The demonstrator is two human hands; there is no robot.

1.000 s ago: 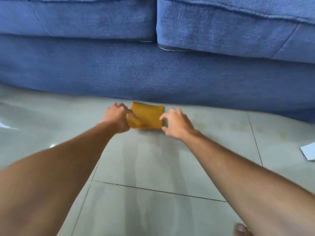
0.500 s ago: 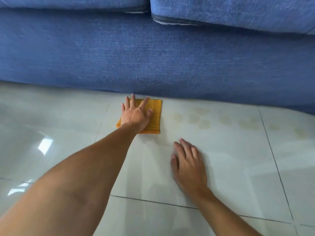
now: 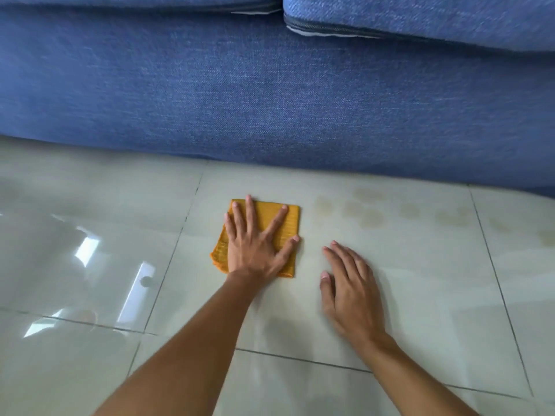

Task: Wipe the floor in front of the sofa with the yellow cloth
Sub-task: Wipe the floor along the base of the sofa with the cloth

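Observation:
The folded yellow cloth (image 3: 288,226) lies flat on the pale tiled floor (image 3: 420,280), a short way in front of the blue sofa (image 3: 270,100). My left hand (image 3: 258,244) presses down on the cloth with fingers spread, covering most of its left and middle part. My right hand (image 3: 351,289) rests palm down on the bare tile just right of the cloth, fingers together, holding nothing. A row of faint yellowish round stains (image 3: 372,211) marks the floor to the right of the cloth, near the sofa base.
The sofa's front runs across the whole top of the view, with two seat cushions (image 3: 420,16) above it. Grout lines cross the glossy tiles. Bright window reflections (image 3: 135,289) lie on the floor at the left.
Both hands were first at the cloth's sides; my right hand let go and dropped to the floor. My left hand flattened on the cloth, which now lies farther from the sofa.

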